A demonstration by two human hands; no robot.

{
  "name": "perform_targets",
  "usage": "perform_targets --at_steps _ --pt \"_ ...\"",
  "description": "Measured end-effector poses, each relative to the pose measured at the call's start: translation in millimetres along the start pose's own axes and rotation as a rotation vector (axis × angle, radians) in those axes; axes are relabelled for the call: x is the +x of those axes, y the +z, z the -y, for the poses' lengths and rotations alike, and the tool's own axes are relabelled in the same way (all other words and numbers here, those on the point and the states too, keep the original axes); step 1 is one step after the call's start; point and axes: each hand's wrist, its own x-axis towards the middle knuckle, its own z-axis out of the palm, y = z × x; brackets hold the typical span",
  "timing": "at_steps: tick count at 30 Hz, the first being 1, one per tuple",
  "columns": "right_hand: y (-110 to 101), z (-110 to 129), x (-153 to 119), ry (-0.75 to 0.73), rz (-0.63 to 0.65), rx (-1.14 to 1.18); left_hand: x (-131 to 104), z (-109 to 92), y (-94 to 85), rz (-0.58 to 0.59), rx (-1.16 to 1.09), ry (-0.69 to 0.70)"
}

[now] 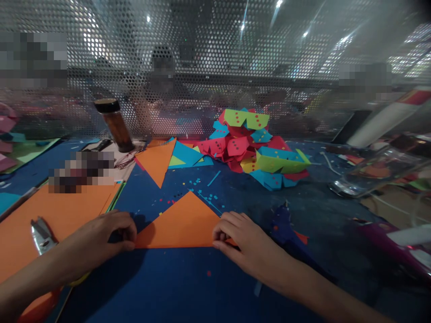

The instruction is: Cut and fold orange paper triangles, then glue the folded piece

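Note:
An orange sheet of paper [183,224], folded into a triangle, lies flat on the blue table with its point facing away and its long edge toward me. At its left corner my left hand [112,231] is closed, thumb and curled fingers on the paper. My right hand [237,237] pinches the right end, hiding most of that corner. Scissors [42,235] rest beside my left forearm on a stack of orange sheets [84,204]. Tiny blue, red and yellow paper bits [193,183] are scattered just beyond the triangle.
Behind lie folded orange and blue papers [156,159] and a pile of dotted paper shapes [239,146]. A dark-capped bottle [117,128] stands at back left, before a perforated metal screen [202,67]. A blue tool [284,224] lies by my right forearm; a clear container [373,166] is farther right.

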Motion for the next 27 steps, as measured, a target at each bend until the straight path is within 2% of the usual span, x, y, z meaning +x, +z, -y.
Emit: perform_targets --at_steps 7,16,27 --pt "-0.7 2.9 0.7 0.012 0.010 -0.010 -2.4 -2.3 -1.6 -0.007 0.025 0.004" --pt "0.1 0.4 1.1 0.011 -0.007 -0.004 -5.4 -19.3 -2.8 -0.037 0.118 -0.029" --pt "-2.7 4.8 0.9 0.011 0.004 -0.039 -4.7 -9.2 2.7 -0.073 0.161 0.048"
